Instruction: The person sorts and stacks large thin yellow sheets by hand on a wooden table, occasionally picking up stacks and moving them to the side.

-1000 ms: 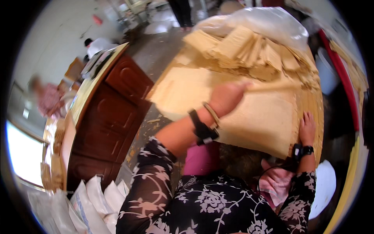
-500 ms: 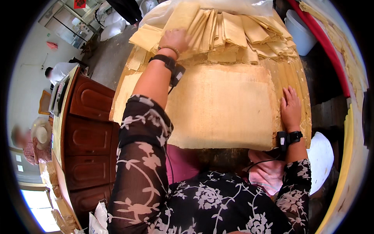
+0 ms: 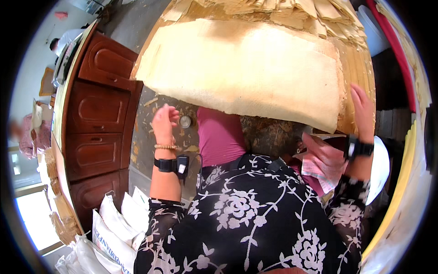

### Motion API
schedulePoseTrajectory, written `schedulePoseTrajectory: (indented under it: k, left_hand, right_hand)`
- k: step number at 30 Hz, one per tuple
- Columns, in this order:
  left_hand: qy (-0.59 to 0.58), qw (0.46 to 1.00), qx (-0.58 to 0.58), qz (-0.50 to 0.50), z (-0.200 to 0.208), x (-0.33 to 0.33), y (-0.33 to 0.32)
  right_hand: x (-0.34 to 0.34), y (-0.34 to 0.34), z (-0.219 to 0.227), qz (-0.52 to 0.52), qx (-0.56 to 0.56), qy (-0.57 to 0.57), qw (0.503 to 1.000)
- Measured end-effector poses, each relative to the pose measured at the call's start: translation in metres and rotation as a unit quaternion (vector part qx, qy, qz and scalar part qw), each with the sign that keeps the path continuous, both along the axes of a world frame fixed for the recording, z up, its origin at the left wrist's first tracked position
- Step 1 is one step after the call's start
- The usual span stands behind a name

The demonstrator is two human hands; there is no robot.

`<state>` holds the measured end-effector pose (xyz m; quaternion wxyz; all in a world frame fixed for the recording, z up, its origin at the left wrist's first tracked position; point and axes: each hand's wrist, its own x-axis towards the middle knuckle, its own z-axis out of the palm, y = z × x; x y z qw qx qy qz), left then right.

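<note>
A broad, thin, pale yellow sheet [image 3: 242, 68] is spread over the wooden table [image 3: 353, 68], its near edge hanging past the table's front. Under it, ragged edges of similar sheets show at the right. My left hand [image 3: 165, 122] is off the table, below the sheet's near left corner, its fingers loosely curled and apart with nothing in them. At the right side, my right hand [image 3: 362, 107] hovers by the table's edge, slightly blurred, fingers stretched out and empty. Folded yellow sheets [image 3: 319, 13] are heaped at the far side.
Dark red cabinets [image 3: 102, 91] stand to the left, with white sacks [image 3: 118, 219] below. A pink cloth [image 3: 321, 162] lies near my right forearm. A pale bucket [image 3: 373, 29] is beyond the table's right side. A person in white [image 3: 68, 39] is at the far left.
My left hand has come back from the folded sheets toward me. A sheet now lies slanted over the flat ones. My right hand has left the table's right edge. The view has tilted down.
</note>
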<state>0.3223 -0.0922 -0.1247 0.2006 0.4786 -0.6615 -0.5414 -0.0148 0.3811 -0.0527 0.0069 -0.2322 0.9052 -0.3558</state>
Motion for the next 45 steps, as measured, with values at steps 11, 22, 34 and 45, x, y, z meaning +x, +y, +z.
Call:
schedulePoseTrajectory:
  k: [11,22,34,45]
  left_hand:
    - [0.330,0.842,0.419,0.078,-0.037,-0.060,-0.033]
    - [0.150,0.978,0.123,0.074,-0.004,-0.058,-0.016]
    - [0.187,0.970,-0.144,0.062,-0.008,-0.073,-0.007]
    - [0.147,0.989,-0.001,0.012,-0.003,-0.088,-0.035]
  right_hand:
    - [0.137,-0.019,-0.086,-0.122,-0.535,-0.573,0.609]
    - [0.123,-0.032,-0.044,-0.211,-0.370,-0.475,0.770]
    - [0.059,0.048,-0.101,-0.219,-0.490,-0.398,0.744]
    - [0.050,0.028,-0.077,-0.190,-0.408,-0.465,0.762]
